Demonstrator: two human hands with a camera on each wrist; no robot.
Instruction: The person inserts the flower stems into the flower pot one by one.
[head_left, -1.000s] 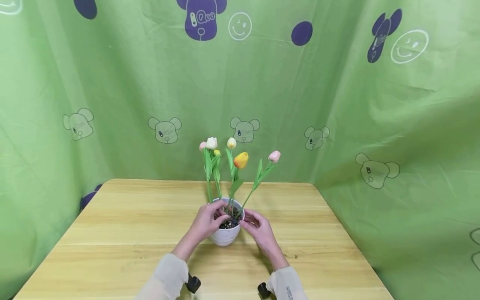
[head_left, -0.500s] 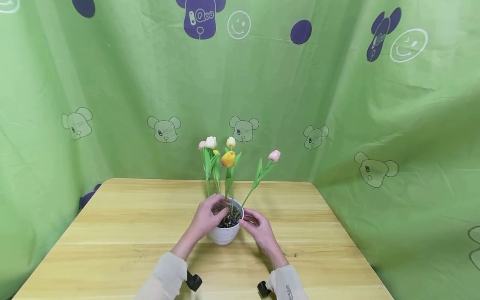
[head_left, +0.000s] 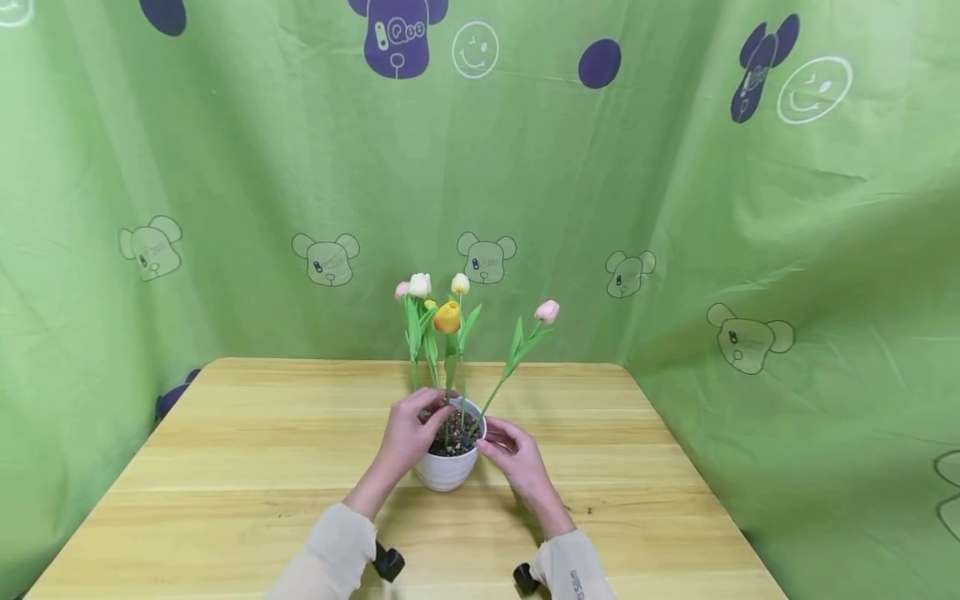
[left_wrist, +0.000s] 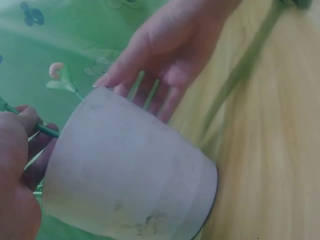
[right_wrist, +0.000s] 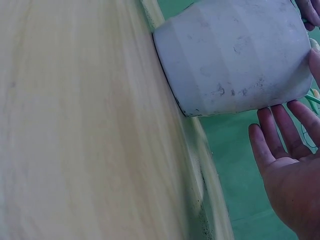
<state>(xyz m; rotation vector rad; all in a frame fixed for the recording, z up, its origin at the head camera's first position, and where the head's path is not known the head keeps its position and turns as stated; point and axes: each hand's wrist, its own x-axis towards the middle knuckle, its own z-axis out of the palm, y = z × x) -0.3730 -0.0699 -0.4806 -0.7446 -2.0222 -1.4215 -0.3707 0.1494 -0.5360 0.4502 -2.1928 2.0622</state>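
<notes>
A white flower pot (head_left: pixel 444 473) with dark, speckled soil (head_left: pixel 454 437) stands upright on the table, several artificial tulips rising from it. My left hand (head_left: pixel 405 433) reaches over the left rim. Its thumb and fingers pinch the green stem (left_wrist: pixel 45 130) of the orange-yellow tulip (head_left: pixel 447 317), whose lower end goes down into the pot. On the other side my right hand (head_left: pixel 519 454) holds the pot by its rim, thumb at the near edge and fingers against the outer wall. A pink tulip (head_left: pixel 547 312) leans out to the right, above that hand.
White (head_left: pixel 420 285), cream (head_left: pixel 460 284) and pink (head_left: pixel 402 291) tulips stand toward the back left of the pot. The wooden table (head_left: pixel 247 467) spreads around it. A patterned green curtain (head_left: pixel 525 167) hangs behind and at both sides.
The orange-yellow tulip has swung left and now stands nearly upright, its bloom before the other flowers. My left hand shifted slightly left and up with it. The right hand stays at the rim.
</notes>
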